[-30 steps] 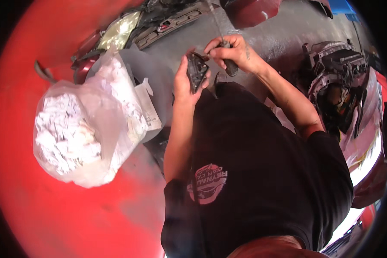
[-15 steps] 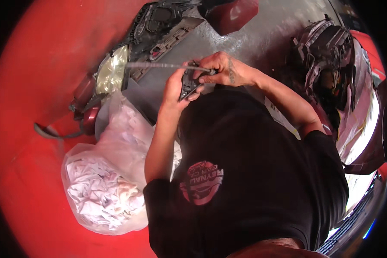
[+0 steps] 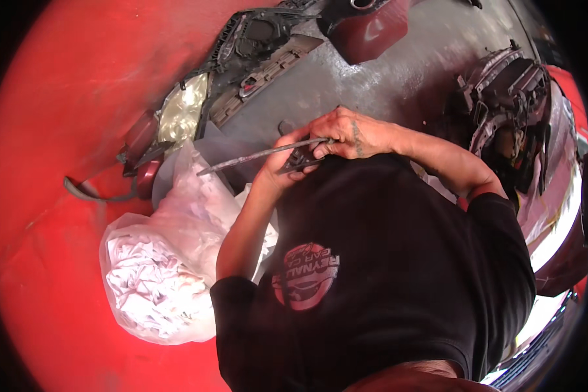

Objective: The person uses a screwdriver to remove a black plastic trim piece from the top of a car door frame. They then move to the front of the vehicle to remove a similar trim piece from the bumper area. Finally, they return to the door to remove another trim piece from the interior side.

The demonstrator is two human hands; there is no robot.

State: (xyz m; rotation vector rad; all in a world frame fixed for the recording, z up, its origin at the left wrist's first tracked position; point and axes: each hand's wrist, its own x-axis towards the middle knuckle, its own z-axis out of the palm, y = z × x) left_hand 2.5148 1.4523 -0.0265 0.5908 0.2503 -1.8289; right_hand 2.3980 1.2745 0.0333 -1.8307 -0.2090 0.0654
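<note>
My left hand (image 3: pixel 282 163) is closed around a small black plastic part (image 3: pixel 300 159) held close in front of my black shirt. Fingers cover much of the part, so its full shape is hidden. Across it, my right hand (image 3: pixel 346 135) grips one end of a long, thin grey rod (image 3: pixel 258 155). The rod's other end points left, past my left wrist, and hangs free above a clear bag. Both hands are close together, and the rod passes over the left hand. Whether the rod touches the black part, I cannot tell.
A clear bag of white cloths (image 3: pixel 153 287) stands at left, below a headlight (image 3: pixel 184 108). Black car trim pieces (image 3: pixel 261 29) and a dark red panel (image 3: pixel 372 32) lie at the far side. An opened-up car front (image 3: pixel 509 98) stands at right. A dark strip (image 3: pixel 85 193) juts out at left.
The rod's free end has swung down toward me, from nearly level to slanting. The black part has tilted, and more of it is hidden. Both hands sit slightly lower in view.
</note>
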